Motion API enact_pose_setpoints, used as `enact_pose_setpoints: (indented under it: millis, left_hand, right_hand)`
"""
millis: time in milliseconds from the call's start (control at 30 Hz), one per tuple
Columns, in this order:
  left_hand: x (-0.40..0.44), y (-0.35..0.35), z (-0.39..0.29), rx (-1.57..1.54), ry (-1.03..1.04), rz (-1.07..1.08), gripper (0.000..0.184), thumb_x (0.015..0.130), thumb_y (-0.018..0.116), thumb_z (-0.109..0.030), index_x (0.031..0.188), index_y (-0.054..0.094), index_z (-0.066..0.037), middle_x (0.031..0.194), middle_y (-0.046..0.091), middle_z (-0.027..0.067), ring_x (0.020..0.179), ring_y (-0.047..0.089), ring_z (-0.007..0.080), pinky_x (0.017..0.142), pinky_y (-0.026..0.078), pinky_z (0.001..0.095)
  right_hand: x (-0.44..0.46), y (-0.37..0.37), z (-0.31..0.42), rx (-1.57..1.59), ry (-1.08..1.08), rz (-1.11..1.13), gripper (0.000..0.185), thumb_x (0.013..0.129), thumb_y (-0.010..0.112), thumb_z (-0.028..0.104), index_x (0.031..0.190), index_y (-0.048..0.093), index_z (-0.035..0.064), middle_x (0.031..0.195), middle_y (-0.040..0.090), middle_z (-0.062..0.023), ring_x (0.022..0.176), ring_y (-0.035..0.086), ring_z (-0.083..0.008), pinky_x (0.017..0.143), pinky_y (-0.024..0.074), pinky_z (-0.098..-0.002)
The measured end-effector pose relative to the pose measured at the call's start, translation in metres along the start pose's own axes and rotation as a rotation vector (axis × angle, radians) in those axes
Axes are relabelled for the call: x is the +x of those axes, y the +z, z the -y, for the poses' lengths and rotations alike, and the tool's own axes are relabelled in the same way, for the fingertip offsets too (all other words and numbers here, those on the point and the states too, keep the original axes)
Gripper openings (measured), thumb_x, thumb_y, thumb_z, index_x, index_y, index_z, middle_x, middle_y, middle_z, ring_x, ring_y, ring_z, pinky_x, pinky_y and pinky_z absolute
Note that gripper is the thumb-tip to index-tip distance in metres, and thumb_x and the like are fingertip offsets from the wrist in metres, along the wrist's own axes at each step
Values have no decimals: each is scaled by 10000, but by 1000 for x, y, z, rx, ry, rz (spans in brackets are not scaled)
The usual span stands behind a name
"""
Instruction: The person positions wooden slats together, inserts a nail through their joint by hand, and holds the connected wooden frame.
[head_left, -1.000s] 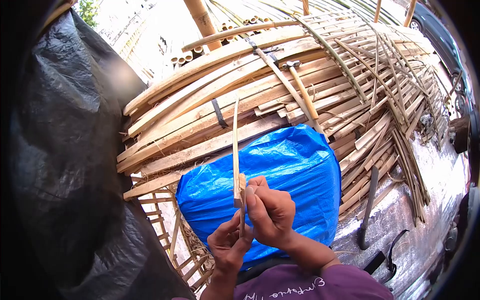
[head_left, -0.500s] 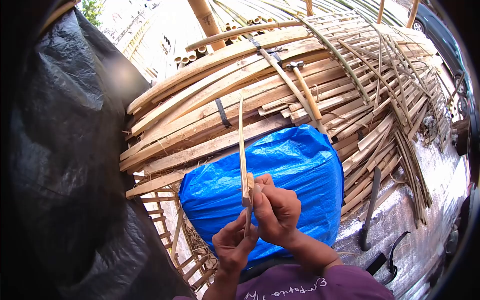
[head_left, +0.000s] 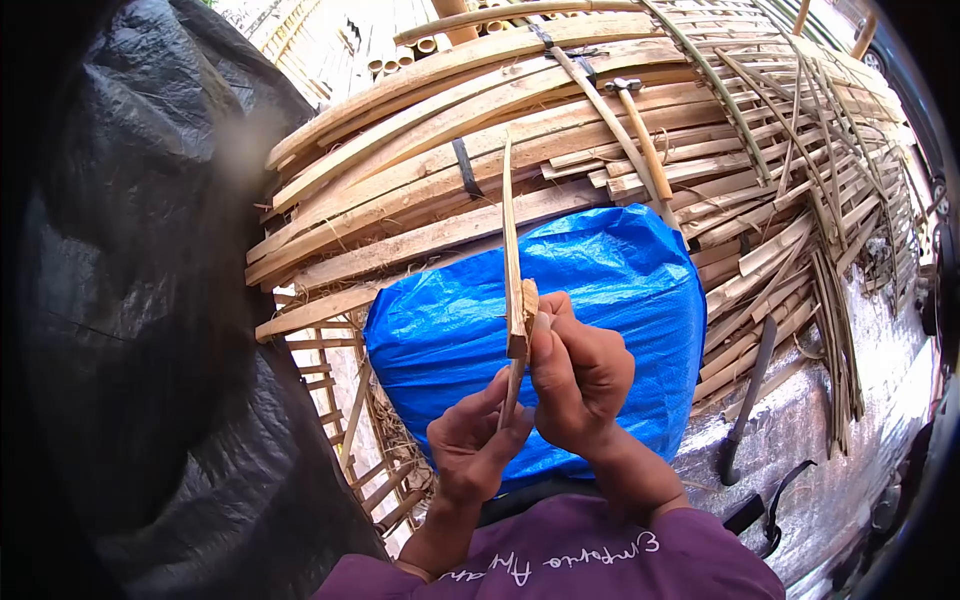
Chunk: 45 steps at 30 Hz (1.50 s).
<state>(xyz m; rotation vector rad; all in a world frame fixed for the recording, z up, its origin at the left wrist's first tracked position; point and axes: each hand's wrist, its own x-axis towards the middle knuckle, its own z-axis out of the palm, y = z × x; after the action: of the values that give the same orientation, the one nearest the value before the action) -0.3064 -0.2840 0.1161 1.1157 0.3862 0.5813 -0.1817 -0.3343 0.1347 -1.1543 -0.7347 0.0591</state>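
A long, narrow bamboo strip [head_left: 511,240] points away from me above the blue plastic sheet [head_left: 440,330]. My left hand [head_left: 475,435] is closed on a thin, darker piece at the strip's near end, pinched between thumb and fingers. Just to the right, my right hand [head_left: 585,370] is closed with thumb and forefinger against the strip's side, where a short, rough-edged bit of bamboo [head_left: 530,298] shows. Whether that bit is part of the strip I cannot tell. The blue sheet lies beneath both hands.
Bamboo slats [head_left: 420,240] are stacked beyond the sheet, with a hammer [head_left: 645,140] on them. A long blade [head_left: 752,400] rests at the right on a silvery surface [head_left: 800,500]. Black sheeting [head_left: 180,300] hangs at the left, beside a bamboo lattice [head_left: 330,400].
The view has shifted, so the slats and blue sheet sit higher in it. Both hands, with the strip, appear slightly further right and higher. Their grip looks the same.
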Motion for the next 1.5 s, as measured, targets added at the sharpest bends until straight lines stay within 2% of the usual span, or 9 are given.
enact_pose_setpoints:
  millis: [67,367,467,567,700,933,1133,1200,1500]
  left_hand:
    - [2,-7,1,-19,92,60,448,841,604,96,1274,517,22,1004,662,119,693,554,34,531,391,168]
    - [2,-11,0,-87,51,76,448,835,611,100,1268,520,30,1020,653,110,701,544,38,545,395,171]
    - [-2,-7,-1,-114,7,67,449,835,610,102,1268,520,29,1081,645,120,755,570,47,573,413,167]
    - [2,-6,2,-121,61,116,454,835,604,109,1273,512,29,1209,593,167,890,608,87,639,468,180]
    - [3,-10,5,-235,57,191,459,830,587,135,1271,507,37,1212,590,177,948,617,127,720,504,206]
    - [1,-11,6,-187,67,192,462,830,581,142,1273,508,30,1206,593,182,886,616,99,677,498,205]
    - [-2,-11,6,-163,27,158,451,837,561,149,1270,503,40,1247,557,214,1093,585,191,838,513,260]
    - [0,-10,6,-159,57,164,451,839,563,146,1272,503,36,1249,556,212,1090,584,184,815,513,248]
    - [0,-12,8,-182,41,167,454,834,572,145,1270,507,35,1249,560,207,1064,595,173,792,513,232]
  right_hand:
    - [-8,10,5,81,79,-33,255,886,522,13,631,512,23,524,439,-46,464,328,-172,551,301,-316]
    - [-13,13,3,76,91,-64,247,866,539,4,624,491,26,520,372,-54,451,285,-183,547,292,-321]
    - [-1,5,-3,6,2,-4,242,873,534,10,633,507,22,527,396,-51,457,288,-182,555,297,-315]
    - [-12,9,7,71,98,-72,242,881,521,12,639,511,10,530,411,-46,465,287,-170,558,298,-315]
    - [-7,2,3,13,45,-60,232,874,522,-2,643,501,-3,533,402,-49,471,297,-171,550,301,-319]
    - [-7,1,1,7,36,-48,217,865,521,-17,649,505,-6,539,410,-56,463,313,-177,555,316,-322]
    - [-11,1,1,13,11,-60,212,867,522,-14,656,515,-4,536,423,-49,466,312,-166,553,321,-321]
    - [-16,2,8,25,119,-49,205,869,522,-12,665,521,-7,536,429,-52,466,315,-159,557,322,-316]
    - [-19,2,3,15,86,-102,209,875,519,-18,666,514,-4,531,418,-46,455,311,-153,579,346,-311]
